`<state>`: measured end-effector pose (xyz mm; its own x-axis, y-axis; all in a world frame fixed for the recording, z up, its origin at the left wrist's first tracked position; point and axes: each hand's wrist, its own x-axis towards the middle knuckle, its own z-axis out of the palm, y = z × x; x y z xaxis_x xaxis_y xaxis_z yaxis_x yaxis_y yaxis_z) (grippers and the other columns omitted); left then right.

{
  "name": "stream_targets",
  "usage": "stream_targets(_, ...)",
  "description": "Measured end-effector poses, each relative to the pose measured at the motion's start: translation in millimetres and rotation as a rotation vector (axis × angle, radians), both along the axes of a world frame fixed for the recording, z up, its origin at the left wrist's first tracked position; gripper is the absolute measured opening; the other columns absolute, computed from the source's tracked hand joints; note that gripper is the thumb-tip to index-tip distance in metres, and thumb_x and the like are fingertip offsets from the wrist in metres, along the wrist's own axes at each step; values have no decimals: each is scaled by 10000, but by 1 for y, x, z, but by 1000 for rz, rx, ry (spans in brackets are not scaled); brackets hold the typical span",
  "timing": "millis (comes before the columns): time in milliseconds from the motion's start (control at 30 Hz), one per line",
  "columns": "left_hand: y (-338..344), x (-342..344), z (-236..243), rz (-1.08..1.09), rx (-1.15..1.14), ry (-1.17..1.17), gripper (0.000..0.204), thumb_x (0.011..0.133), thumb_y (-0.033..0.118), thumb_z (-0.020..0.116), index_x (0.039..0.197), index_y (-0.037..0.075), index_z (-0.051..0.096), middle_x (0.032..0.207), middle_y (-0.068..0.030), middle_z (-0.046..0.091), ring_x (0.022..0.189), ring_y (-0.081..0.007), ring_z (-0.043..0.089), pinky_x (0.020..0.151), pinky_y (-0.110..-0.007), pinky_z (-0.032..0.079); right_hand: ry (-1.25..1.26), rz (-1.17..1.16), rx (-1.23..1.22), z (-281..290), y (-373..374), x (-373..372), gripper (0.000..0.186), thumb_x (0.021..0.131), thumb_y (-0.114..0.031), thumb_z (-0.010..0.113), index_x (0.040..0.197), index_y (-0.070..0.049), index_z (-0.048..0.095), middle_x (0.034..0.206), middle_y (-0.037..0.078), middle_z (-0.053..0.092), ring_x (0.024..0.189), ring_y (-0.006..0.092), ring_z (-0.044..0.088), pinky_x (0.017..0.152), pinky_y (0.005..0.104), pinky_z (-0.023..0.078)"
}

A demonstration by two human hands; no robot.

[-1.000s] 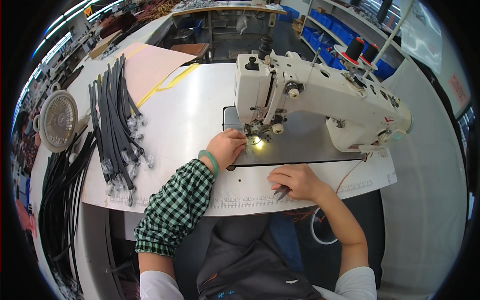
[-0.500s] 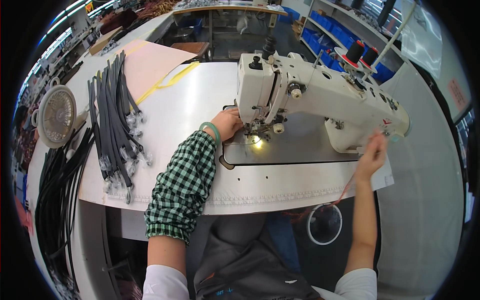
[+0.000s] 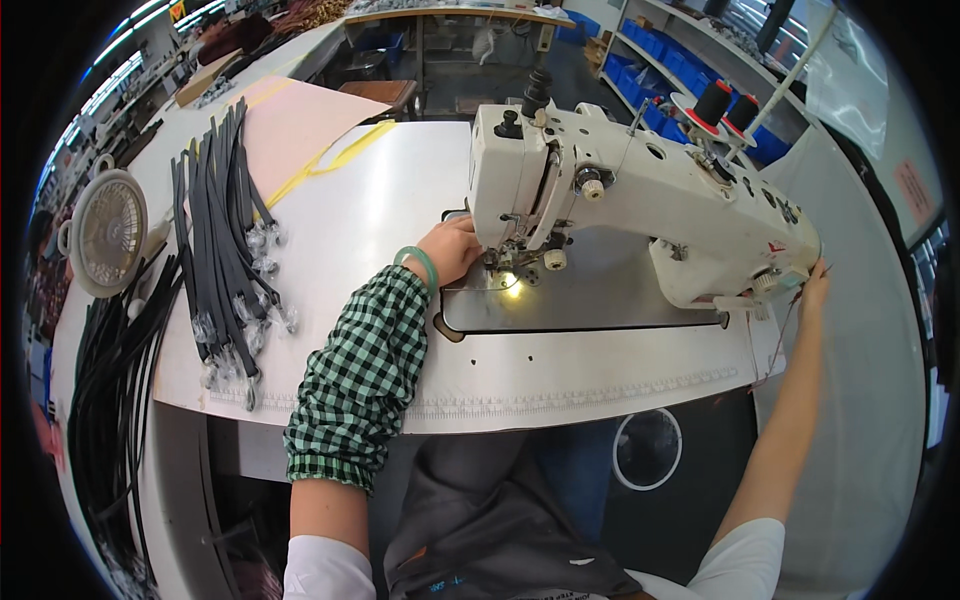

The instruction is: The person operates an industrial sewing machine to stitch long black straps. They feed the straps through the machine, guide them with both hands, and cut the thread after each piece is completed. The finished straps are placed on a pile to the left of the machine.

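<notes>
A white industrial sewing machine (image 3: 620, 180) stands on the worktable, its lamp lit by the needle area. My left hand (image 3: 449, 247), below a green bangle and checked sleeve cover, reaches to the left side of the machine head; its fingers are bent, and what they hold is hidden. At the machine's far right end, my right hand (image 3: 815, 285) is closed by the handwheel (image 3: 812, 240), with a thin dark item showing at its fingertips, too small to name. Black straps with plastic-wrapped ends (image 3: 215, 250) lie on the left half of the table.
A pink sheet (image 3: 290, 120) with yellow strips lies behind the straps. A small fan (image 3: 108, 230) stands at far left above hanging black cords (image 3: 100, 400). Thread cones (image 3: 712, 108) top the machine. Behind are shelves with blue bins (image 3: 680, 70) and another table (image 3: 450, 17).
My right hand has moved from the table's front edge up and right to the machine's end. My left hand has moved a little up and left, farther behind the needle area.
</notes>
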<state>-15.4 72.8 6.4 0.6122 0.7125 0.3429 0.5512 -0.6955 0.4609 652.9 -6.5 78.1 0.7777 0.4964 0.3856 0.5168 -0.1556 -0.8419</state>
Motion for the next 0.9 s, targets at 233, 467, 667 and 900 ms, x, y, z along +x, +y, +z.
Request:
stream_targets(233, -5, -5, 2, 84, 196, 49, 144, 723, 161, 597, 803, 47, 635, 903, -76, 563, 914, -249, 511, 836, -357, 400, -121, -2, 45, -8, 1, -15, 500, 877, -443, 381, 1019, 23, 496, 850, 110, 589, 722, 163, 569, 620, 272, 452)
stream_targets(467, -56, -2, 22, 377, 33, 213, 182, 692, 276, 645, 707, 96, 663, 757, -21, 542, 804, -189, 509, 771, -348, 419, 2, 49, -82, 7, -11, -27, 425, 894, -397, 367, 992, -4, 494, 821, 96, 575, 618, 149, 559, 503, 245, 451)
stream_targets(667, -51, 0, 8, 334, 65, 30, 124, 684, 217, 660, 727, 101, 675, 758, -25, 538, 793, -193, 506, 684, -311, 460, 230, 167, 368, -37, -4, -38, 370, 907, -337, 368, 1065, -15, 459, 954, 112, 544, 823, 190, 550, 693, 292, 462)
stream_targets(900, -48, 4, 7, 311, 93, 6, 122, 679, 208, 666, 736, 101, 683, 745, -31, 538, 777, -198, 500, 689, -307, 457, 121, 74, 259, -24, -11, -29, 467, 900, -404, 354, 1100, 5, 462, 1041, 106, 523, 942, 210, 505, 791, 313, 404)
